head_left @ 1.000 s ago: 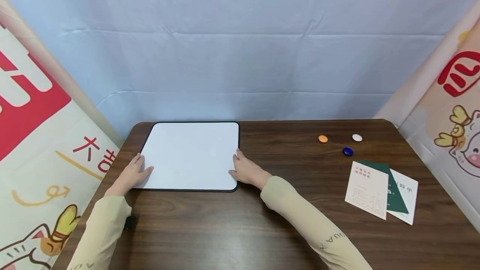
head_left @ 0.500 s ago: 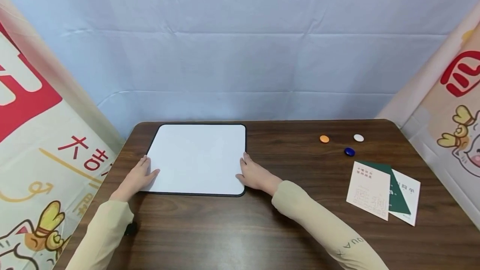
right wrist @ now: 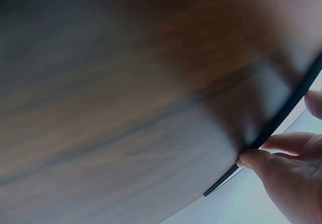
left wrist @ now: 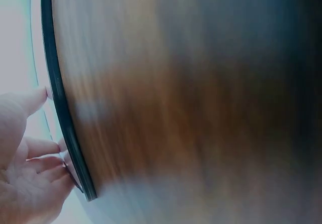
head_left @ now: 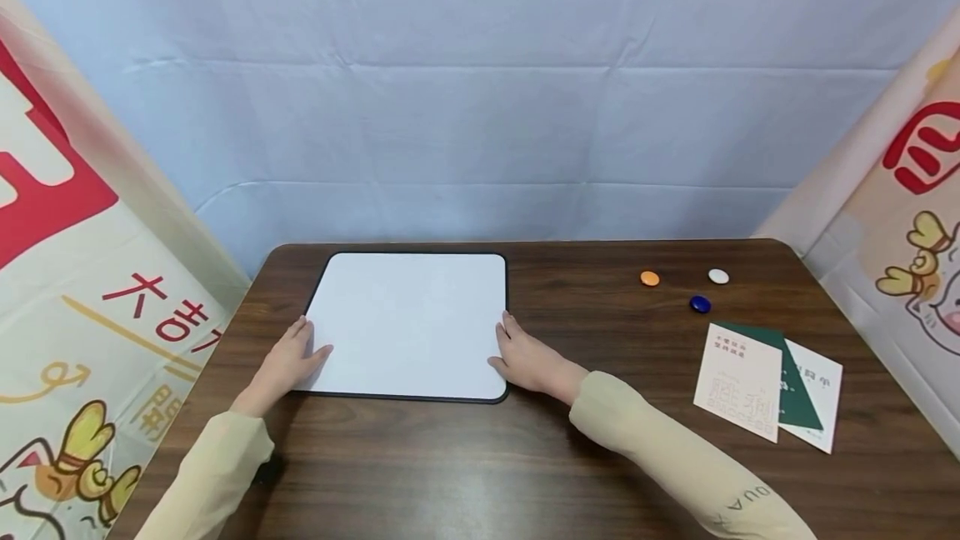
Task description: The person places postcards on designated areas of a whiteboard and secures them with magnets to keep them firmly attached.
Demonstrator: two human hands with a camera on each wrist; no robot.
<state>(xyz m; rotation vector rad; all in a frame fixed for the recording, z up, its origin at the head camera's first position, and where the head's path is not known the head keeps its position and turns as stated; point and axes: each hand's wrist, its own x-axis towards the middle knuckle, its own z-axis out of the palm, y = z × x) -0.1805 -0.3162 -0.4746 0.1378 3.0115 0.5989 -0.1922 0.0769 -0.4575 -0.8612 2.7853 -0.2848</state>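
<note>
A whiteboard [head_left: 408,327] with a thin black frame lies flat at the left half of the brown table. My left hand [head_left: 288,361] grips its left edge near the front corner, thumb over the white face and fingers along the side. On the opposite edge my right hand [head_left: 531,358] holds the board the same way, thumb reaching onto the face. The left wrist view has the black frame [left wrist: 60,98] running past the thumb and curled fingers of the left hand [left wrist: 30,158]. In the right wrist view, fingertips of the right hand [right wrist: 287,168] meet the frame [right wrist: 282,113].
Orange [head_left: 649,278], white [head_left: 718,276] and blue [head_left: 701,304] round discs lie at the back right of the table [head_left: 420,465]. Nearer the front, a printed white card [head_left: 738,382] overlaps a green card [head_left: 798,394] and another white card [head_left: 821,382]. Pale cloth [head_left: 480,107] hangs behind.
Both hands have slid the whiteboard to the right and a little toward me, away from the table's back edge. The discs and cards stay where they were.
</note>
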